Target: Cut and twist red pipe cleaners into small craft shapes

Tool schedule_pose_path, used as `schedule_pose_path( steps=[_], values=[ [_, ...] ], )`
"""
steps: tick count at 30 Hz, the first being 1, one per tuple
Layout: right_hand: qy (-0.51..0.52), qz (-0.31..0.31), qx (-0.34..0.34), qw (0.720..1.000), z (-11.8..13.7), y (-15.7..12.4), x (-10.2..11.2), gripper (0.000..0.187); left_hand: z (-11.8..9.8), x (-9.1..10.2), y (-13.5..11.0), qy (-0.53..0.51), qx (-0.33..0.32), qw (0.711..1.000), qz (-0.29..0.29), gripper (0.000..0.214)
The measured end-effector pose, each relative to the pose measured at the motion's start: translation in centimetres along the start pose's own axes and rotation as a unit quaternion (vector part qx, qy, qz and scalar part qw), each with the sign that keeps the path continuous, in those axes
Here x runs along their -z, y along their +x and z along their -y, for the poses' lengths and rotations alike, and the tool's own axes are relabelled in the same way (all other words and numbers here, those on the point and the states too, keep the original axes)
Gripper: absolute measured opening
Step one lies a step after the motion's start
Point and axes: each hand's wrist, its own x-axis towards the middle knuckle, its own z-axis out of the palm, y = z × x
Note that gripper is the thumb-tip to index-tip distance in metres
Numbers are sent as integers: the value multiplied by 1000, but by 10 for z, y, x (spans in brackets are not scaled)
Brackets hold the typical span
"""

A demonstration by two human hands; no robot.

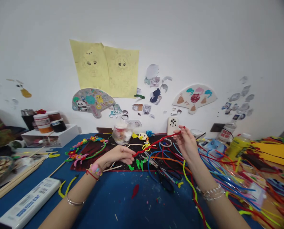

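My right hand (186, 143) pinches the upper end of a red pipe cleaner (156, 143) between thumb and fingers, raised above the black mat (91, 156). The stem slants down to my left hand (118, 154), whose fingertips close on its lower end. Below the stem lie black-handled scissors (162, 170) with metal blades, among loose blue, orange and red pipe cleaners (168, 156). A garland of pipe cleaner flowers (84, 151) rests on the mat beyond my left hand. A small yellow pipe cleaner figure (146, 146) stands close to the stem.
A blue table cover (115, 197) carries scattered scraps. A heap of colourful pipe cleaners (228, 178) lies to the right, beside a yellow bottle (238, 146). A plastic cup (121, 133) stands at the back. A power strip (28, 202) and wooden sticks (13, 178) lie at the left.
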Motion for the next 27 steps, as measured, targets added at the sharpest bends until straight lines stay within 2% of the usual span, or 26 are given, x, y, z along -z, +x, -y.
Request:
schedule_pose_path(
  steps=[2, 4, 8, 11, 17, 22, 27],
  values=[
    [-5, 18, -1, 1000, 5, 0, 1, 26, 3, -8, -1, 21, 36, 997, 66, 31],
    [-12, 38, -6, 999, 9, 0, 1, 23, 6, -16, -2, 47, 59, 993, 93, 26],
    [-31, 45, -25, 998, 12, 1, 1, 23, 13, -30, 0, 88, 85, 987, 102, 13],
    [-23, 29, -23, 999, 12, 2, 3, 22, 17, -36, 2, 69, 79, 989, 107, 10],
    [-2, 8, -22, 1000, 16, 5, 8, 21, 21, -41, 0, 50, 90, 984, 146, 36],
    [14, -8, -42, 999, 18, 7, 11, 23, 18, -49, -2, 46, 83, 984, 151, 15],
    [19, -25, -48, 998, 19, 12, 20, 23, 19, -50, -1, 2, 66, 985, 161, 23]
  ],
)
